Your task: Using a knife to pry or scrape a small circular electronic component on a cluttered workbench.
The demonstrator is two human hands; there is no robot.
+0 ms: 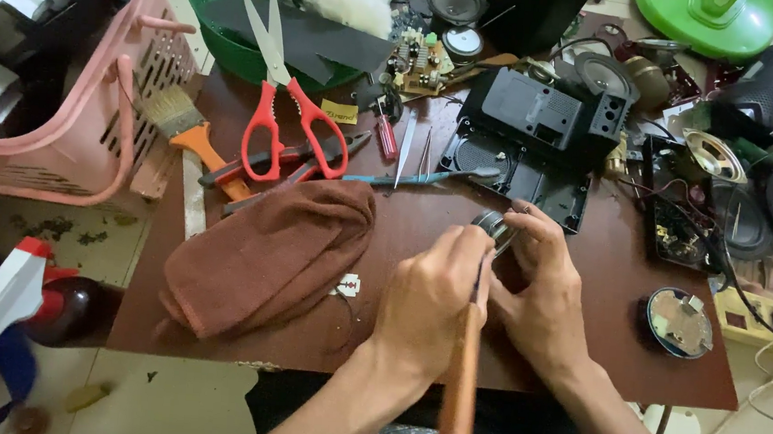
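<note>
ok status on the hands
Left hand grips a wooden-handled tool. Right hand holds a small round metal part. Brown cloth beside them.

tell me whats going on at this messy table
A person sits at a brown table strewn with electronics parts. Their left hand grips a wooden-handled tool, its tip at a small round metal part that the right hand holds in its fingers. Just beyond lies an opened black plastic casing. A brown cloth, red scissors and a paintbrush lie to the left, untouched.
</note>
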